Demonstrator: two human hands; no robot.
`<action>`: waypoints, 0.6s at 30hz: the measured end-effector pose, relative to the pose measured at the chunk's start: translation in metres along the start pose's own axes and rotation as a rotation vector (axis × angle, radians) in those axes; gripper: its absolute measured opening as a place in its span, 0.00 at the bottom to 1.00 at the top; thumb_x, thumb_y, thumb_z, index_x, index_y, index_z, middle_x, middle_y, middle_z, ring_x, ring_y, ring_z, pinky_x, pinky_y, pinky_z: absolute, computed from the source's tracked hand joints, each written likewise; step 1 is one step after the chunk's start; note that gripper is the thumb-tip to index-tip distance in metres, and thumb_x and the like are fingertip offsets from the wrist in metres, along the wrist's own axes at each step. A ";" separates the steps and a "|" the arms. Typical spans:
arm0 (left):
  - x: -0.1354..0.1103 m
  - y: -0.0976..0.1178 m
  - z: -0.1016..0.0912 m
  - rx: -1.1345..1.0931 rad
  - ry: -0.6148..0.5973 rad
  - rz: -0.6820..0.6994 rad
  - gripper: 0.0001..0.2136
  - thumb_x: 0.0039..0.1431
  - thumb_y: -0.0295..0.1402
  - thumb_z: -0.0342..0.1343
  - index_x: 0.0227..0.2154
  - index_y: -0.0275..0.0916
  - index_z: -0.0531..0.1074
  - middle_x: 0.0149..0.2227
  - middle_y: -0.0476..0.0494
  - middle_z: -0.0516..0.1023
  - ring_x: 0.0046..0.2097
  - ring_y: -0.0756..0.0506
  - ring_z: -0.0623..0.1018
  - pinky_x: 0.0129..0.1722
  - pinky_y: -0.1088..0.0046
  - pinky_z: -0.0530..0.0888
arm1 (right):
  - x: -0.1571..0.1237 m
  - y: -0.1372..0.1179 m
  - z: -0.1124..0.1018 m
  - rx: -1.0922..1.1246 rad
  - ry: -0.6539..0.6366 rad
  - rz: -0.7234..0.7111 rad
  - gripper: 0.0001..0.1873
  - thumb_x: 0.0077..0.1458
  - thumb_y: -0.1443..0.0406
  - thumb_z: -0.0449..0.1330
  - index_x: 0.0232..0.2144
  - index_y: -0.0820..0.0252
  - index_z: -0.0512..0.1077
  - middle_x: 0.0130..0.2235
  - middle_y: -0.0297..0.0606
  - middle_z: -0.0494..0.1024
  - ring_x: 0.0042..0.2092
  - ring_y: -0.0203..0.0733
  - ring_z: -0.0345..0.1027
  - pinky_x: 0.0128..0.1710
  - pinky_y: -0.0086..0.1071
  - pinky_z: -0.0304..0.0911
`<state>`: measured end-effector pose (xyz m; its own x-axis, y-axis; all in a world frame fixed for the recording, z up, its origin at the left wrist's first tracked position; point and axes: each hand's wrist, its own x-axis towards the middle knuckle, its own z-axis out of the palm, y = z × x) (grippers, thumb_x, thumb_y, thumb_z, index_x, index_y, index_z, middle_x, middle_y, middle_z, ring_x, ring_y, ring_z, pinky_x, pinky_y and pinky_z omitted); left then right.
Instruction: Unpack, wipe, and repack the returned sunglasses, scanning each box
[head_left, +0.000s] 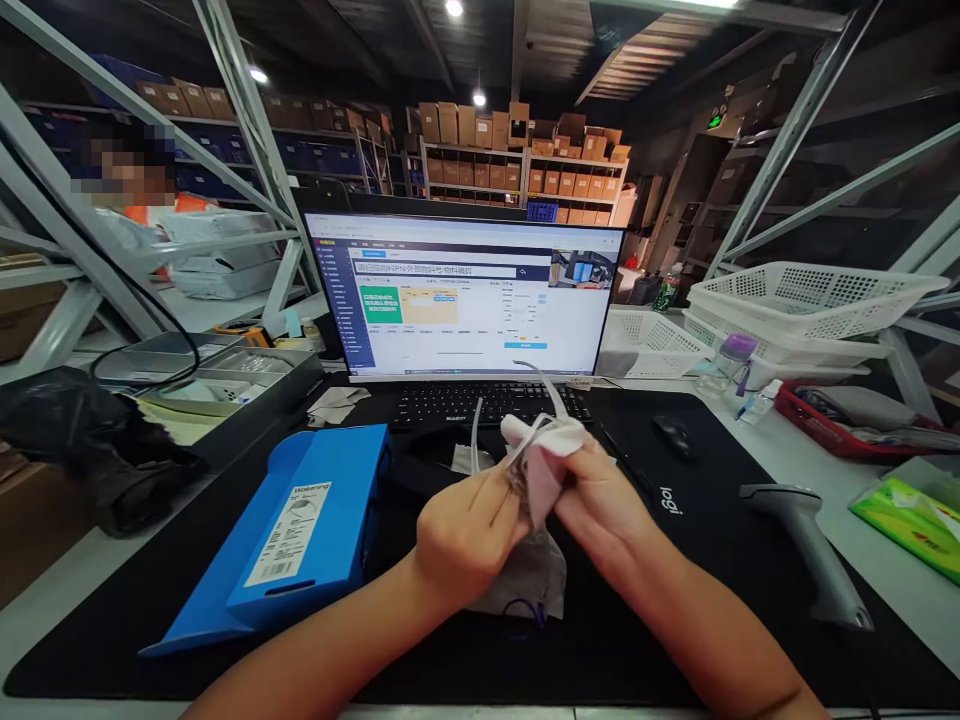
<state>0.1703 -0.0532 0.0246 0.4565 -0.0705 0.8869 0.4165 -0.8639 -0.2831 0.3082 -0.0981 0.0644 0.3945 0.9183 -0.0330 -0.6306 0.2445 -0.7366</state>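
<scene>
My left hand (pixel 466 525) is closed around a pair of glasses with pale, clear-looking temples (pixel 553 393) that point up towards the monitor. In my right hand (pixel 604 500) is a soft white and pinkish cloth (pixel 547 478), bunched over the front of the glasses; fingers and cloth hide the lenses. Beneath my hands, a light grey drawstring pouch (pixel 529 580) with a dark purple cord lies on the black mat. Left of my left hand, a blue box (pixel 330 470) with a white label lies with its flap extended.
A monitor (pixel 465 300) and keyboard (pixel 450 403) stand ahead. Right of my hands are a mouse (pixel 673 437), a barcode scanner (pixel 814 555), white baskets (pixel 802 300), a red tray (pixel 832 430) and a green packet (pixel 911 520). A grey tray (pixel 247 385) and black plastic (pixel 97 440) sit left.
</scene>
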 end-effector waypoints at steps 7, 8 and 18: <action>0.000 0.002 0.001 -0.040 -0.025 0.004 0.08 0.65 0.31 0.58 0.32 0.30 0.77 0.33 0.36 0.84 0.34 0.43 0.83 0.31 0.69 0.75 | 0.003 -0.001 -0.005 0.015 0.042 -0.022 0.18 0.30 0.65 0.77 0.22 0.57 0.72 0.24 0.30 0.78 0.31 0.40 0.75 0.39 0.35 0.74; 0.001 0.000 0.000 -0.033 -0.032 -0.007 0.09 0.65 0.31 0.57 0.31 0.31 0.77 0.30 0.37 0.83 0.32 0.44 0.82 0.30 0.69 0.75 | -0.001 0.007 -0.004 -0.018 0.030 -0.062 0.15 0.33 0.65 0.76 0.23 0.57 0.74 0.26 0.31 0.79 0.32 0.41 0.75 0.40 0.35 0.73; 0.004 0.000 -0.006 -0.094 0.031 -0.065 0.10 0.66 0.29 0.54 0.30 0.33 0.76 0.26 0.39 0.80 0.27 0.44 0.79 0.23 0.69 0.72 | -0.016 0.017 -0.005 -0.159 -0.017 -0.099 0.13 0.32 0.72 0.73 0.20 0.58 0.73 0.21 0.28 0.75 0.25 0.35 0.68 0.29 0.30 0.68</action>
<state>0.1676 -0.0562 0.0301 0.4053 -0.0270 0.9138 0.3684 -0.9100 -0.1903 0.2940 -0.1101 0.0488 0.4373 0.8976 0.0555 -0.4750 0.2830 -0.8332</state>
